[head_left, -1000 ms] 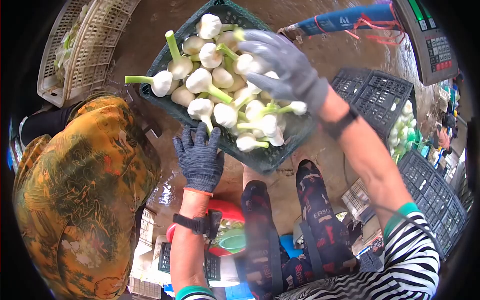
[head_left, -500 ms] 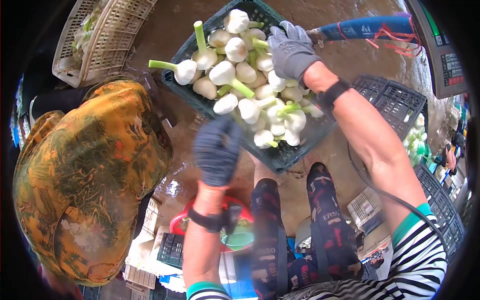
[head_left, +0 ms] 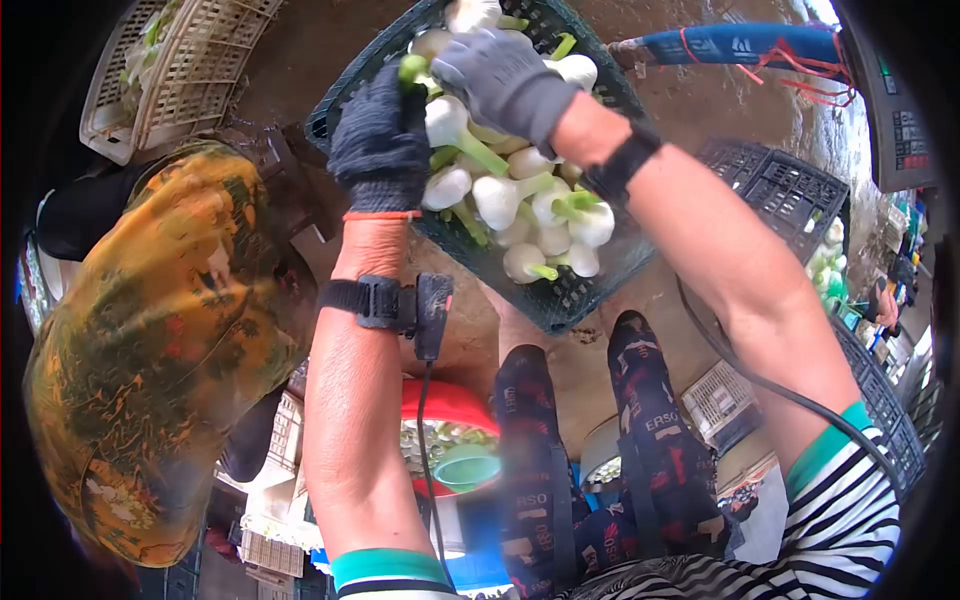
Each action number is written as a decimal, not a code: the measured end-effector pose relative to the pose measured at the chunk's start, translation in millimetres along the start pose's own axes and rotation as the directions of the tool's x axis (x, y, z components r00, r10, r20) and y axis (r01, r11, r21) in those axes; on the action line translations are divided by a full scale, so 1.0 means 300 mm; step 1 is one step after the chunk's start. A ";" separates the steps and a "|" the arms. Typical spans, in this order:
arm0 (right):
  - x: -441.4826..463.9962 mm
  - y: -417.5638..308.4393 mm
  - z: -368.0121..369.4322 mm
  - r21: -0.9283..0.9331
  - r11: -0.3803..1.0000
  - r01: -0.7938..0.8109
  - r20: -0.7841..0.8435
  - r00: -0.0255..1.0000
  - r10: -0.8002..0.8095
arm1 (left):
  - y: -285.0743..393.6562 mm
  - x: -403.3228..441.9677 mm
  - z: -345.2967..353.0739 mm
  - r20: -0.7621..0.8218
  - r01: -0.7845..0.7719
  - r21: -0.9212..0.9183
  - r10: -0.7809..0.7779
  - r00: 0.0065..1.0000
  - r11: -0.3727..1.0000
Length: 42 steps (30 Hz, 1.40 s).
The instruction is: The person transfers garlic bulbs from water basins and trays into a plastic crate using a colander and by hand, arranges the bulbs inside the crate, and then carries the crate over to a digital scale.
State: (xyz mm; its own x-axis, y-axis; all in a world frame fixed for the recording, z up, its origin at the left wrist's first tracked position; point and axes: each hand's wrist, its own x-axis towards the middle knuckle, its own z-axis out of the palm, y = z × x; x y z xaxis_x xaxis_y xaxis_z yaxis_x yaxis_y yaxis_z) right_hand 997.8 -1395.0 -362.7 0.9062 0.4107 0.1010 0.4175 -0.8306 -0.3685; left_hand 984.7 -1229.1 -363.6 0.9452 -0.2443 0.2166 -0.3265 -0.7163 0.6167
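A dark green plastic crate holds several white garlic bulbs with short green stems. My left hand, in a dark knit glove, is closed at the crate's left side. A green garlic stem sticks out at its fingertips; the glove hides most of that bulb. Just to the right, my right hand, in a grey glove, reaches over the pile with its fingers curled down among the bulbs. What lies under those fingers is hidden.
At left a person in a patterned orange-green top bends close by. A beige crate stands at upper left, a blue pipe at upper right. Black crates are at right, and a red basin is below. A cable crosses my right arm.
My left hand has moved up from below the crate to the bulbs at its left side. My right hand has shifted left from the crate's right rim to over the pile.
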 end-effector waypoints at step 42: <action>-0.723 0.065 -0.189 -0.164 0.942 -0.292 0.566 0.754 0.332 | 0.359 -0.450 0.152 0.673 0.363 0.371 -0.517 0.529 0.855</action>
State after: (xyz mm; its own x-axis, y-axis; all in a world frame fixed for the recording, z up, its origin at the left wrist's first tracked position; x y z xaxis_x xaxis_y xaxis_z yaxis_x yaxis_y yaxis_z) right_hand 813.1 -1521.6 -339.3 0.7841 0.2466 -0.5696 0.1397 -0.9643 -0.2251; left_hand 822.0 -1303.1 -360.9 0.6722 -0.1988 -0.7132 0.0655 -0.9436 0.3247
